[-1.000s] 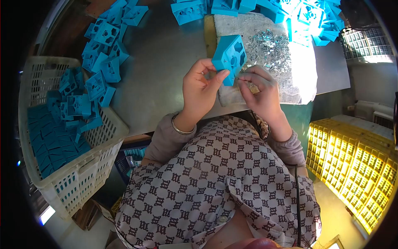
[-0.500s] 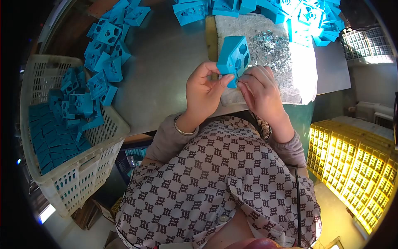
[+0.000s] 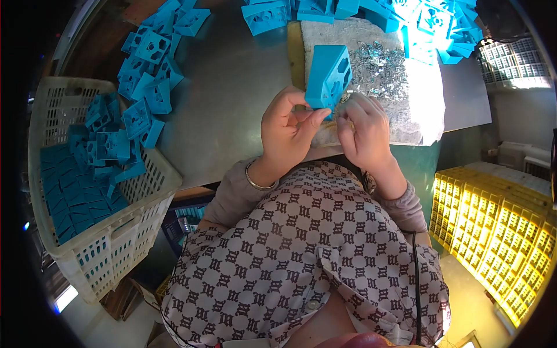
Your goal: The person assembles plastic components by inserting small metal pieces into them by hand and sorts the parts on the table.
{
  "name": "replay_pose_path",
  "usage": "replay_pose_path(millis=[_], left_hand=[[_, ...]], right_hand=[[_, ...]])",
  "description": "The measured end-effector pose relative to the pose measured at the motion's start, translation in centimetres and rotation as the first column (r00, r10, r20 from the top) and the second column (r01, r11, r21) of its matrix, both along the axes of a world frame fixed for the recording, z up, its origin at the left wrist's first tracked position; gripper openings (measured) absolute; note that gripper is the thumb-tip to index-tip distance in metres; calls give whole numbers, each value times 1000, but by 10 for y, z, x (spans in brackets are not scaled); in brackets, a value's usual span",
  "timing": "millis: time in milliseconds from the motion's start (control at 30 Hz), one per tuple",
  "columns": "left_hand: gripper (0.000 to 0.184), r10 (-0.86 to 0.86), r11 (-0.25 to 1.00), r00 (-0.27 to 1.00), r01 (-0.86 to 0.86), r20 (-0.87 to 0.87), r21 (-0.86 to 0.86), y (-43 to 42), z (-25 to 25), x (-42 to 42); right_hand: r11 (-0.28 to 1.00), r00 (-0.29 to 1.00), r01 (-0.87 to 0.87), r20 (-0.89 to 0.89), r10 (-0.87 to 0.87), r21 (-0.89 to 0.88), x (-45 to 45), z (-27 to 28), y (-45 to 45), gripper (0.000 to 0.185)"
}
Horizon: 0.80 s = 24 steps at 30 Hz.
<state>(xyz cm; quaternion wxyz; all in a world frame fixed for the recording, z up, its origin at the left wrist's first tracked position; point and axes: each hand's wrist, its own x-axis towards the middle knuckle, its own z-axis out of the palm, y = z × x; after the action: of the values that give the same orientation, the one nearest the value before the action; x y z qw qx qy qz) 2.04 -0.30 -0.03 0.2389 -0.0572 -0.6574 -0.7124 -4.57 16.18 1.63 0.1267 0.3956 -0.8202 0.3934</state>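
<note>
A blue plastic housing point(image 3: 326, 72) with shaped cut-outs is held tilted up over the near edge of the cloth. My left hand point(image 3: 288, 123) grips its lower end between thumb and fingers. Close to the housing's right side is my right hand point(image 3: 365, 129), its fingers curled together in a pinch. Whatever those fingertips hold, if anything, is too small or hidden to make out. Behind the hands, small shiny metal pieces point(image 3: 380, 68) lie scattered on a whitish cloth point(image 3: 420, 110).
More blue housings point(image 3: 152, 49) are heaped on the metal table point(image 3: 223, 87) at left, with others point(image 3: 429, 23) along the back. A white crate point(image 3: 116, 232) of blue parts stands at left. Yellow crates point(image 3: 493, 226) are stacked at right.
My right hand has drawn slightly away from the housing, to the right and down. The housing has turned a little and its lower end has risen in my left hand.
</note>
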Motion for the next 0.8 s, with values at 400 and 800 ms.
replay_pose_path(millis=[400, 800], left_hand=[[19, 27, 999, 999, -27, -18, 25, 1, -6, -4], [18, 159, 954, 981, -181, -110, -240, -19, -12, -6]], right_hand=[[996, 989, 35, 138, -47, 84, -8, -6, 1, 12], [885, 932, 310, 72, -355, 347, -85, -44, -4, 11]])
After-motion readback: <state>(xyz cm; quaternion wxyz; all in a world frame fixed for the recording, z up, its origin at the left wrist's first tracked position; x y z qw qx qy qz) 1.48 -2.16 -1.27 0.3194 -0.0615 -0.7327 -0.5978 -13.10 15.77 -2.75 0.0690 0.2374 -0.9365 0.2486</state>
